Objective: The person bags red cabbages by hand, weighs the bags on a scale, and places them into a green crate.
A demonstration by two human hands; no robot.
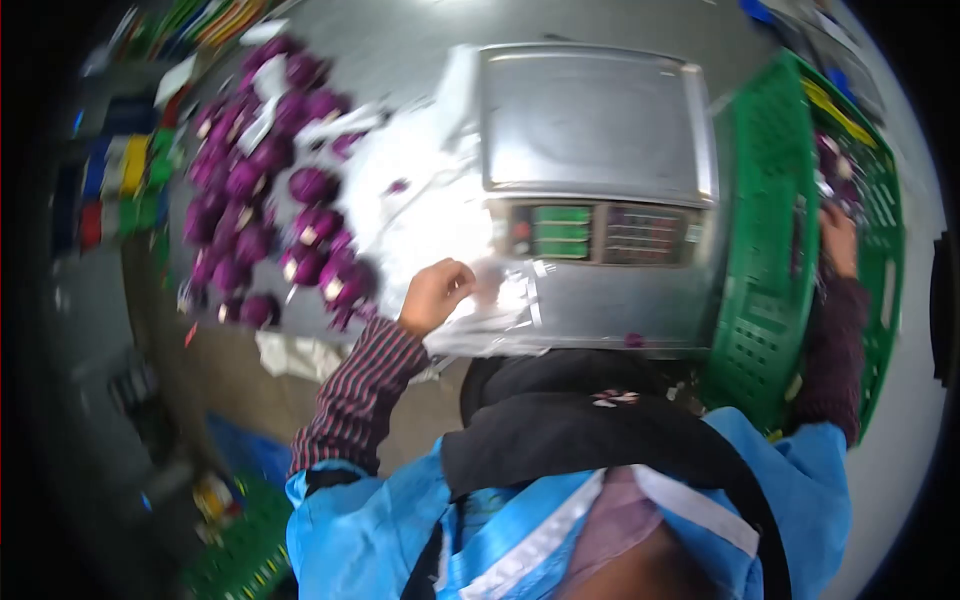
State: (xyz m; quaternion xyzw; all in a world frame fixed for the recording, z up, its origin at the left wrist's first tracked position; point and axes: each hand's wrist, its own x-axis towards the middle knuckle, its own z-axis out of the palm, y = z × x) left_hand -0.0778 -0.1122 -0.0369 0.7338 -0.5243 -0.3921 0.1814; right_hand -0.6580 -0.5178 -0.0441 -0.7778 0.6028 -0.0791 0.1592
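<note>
My left hand (436, 298) is above the near edge of the metal table, its fingers curled in with nothing visible between them. Clear plastic bags (500, 312) lie just beside and under it. My right hand (840, 240) is down inside a green crate (762, 240) on the right, closed against a bag of red onions (838, 172); its fingers are partly hidden and blurred. A large heap of loose red onions (245, 180) spreads over the table's left side. Between the heap and the scale (595, 125) lie white plastic bags (415, 190).
The scale's keypad and display panel (600, 234) faces me. A yellow strip (838, 112) shows at the crate's far end. Coloured crates stand beyond the table's left side, and another green crate (240, 545) sits low at the lower left. An onion scrap (634, 340) lies by the near edge.
</note>
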